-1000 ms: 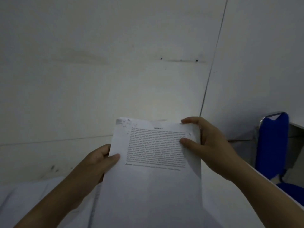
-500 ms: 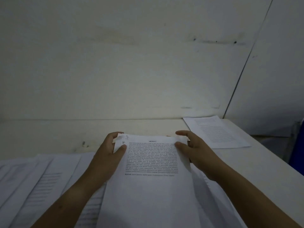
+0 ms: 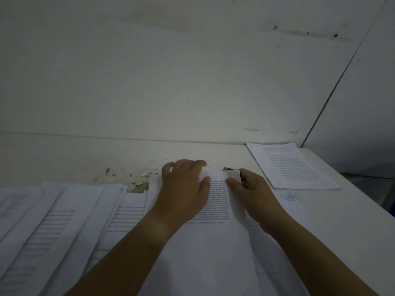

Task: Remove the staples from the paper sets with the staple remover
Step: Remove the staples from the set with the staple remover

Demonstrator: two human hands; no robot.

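Paper set [image 3: 215, 248] lies at the centre bottom of the frame, printed side up, with its top edge lifted between both hands. The left hand [image 3: 183, 189] pinches the upper left corner, thumb on the printed face and fingers curled behind. The right hand [image 3: 254, 195] grips the upper right part the same way, thumb on top, and the sheet curls over beside it. Just above that top edge a small orange thing [image 3: 226, 168] peeks out; what it is cannot be told. More papers [image 3: 64, 221] fan out across the lower left, and scraps [image 3: 139, 181] lie just above them. Another stack [image 3: 292, 165] sits at the right, apart from the hands. All rest on a pale table [image 3: 64, 159] against a wall [image 3: 171, 71].
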